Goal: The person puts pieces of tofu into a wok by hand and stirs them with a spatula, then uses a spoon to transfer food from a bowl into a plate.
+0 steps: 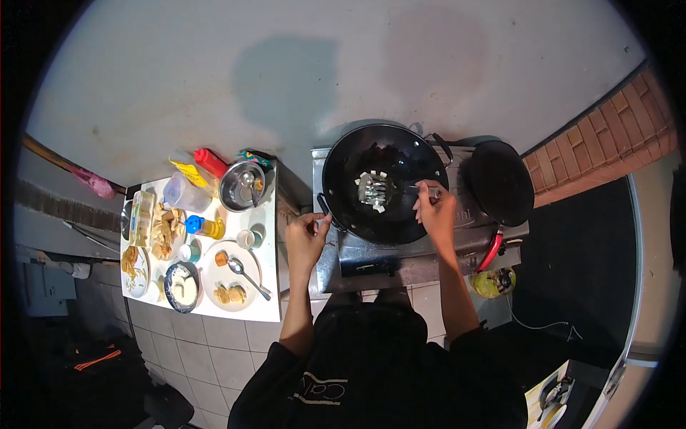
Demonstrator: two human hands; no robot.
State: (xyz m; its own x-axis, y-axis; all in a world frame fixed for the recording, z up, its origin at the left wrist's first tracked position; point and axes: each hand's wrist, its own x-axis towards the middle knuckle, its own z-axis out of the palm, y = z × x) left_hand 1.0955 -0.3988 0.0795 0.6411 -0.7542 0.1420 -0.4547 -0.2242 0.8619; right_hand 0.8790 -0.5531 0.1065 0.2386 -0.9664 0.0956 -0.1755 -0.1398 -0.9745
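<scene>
A large black wok [350, 154] sits on the steel stove. Inside it, small white cubes [379, 209] lie under and around the slotted head of a metal spatula [374, 190]. My right hand [434, 207] is closed around the spatula's handle, over the wok's right side. At the left rim, my left hand [307, 232] has its fingers closed at the wok's side handle [324, 204]. The exact contact of those fingertips is partly hidden.
A black frying pan [498, 182] with a red handle rests on the stove's right. The white table [268, 300] at left holds a steel bowl [239, 201], an oil bottle [211, 227], a plate with a spoon [246, 275] and a cream-filled bowl [183, 286]. A wall stands behind.
</scene>
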